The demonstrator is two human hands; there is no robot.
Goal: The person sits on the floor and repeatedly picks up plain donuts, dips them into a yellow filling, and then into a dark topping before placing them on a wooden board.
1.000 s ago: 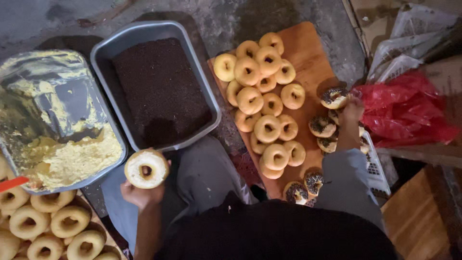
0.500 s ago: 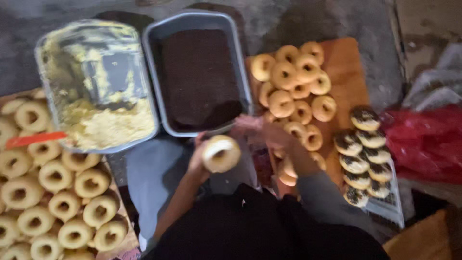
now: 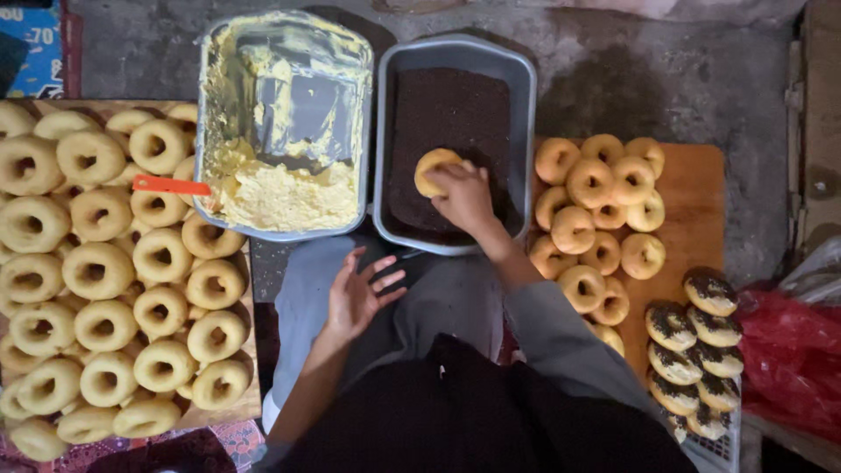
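My right hand (image 3: 464,197) presses a plain ring doughnut (image 3: 433,168) down into a grey tray (image 3: 526,96) filled with dark chocolate sprinkles. My left hand (image 3: 357,293) hovers open and empty above my lap, fingers spread, just below the two trays. Left of the sprinkle tray stands a metal tray of yellow cream (image 3: 280,188) with an orange-handled spatula (image 3: 171,185) resting on its rim.
Many plain doughnuts (image 3: 105,271) cover a board at the left. A wooden board (image 3: 696,201) at the right carries several more doughnuts (image 3: 600,206), and sprinkle-coated doughnuts (image 3: 692,350) are lined up at its lower right. A red plastic bag (image 3: 793,355) lies at the far right.
The doughnut went from my left hand to my right, which carried it up into the sprinkle tray. My left hand is now empty. The view has shifted.
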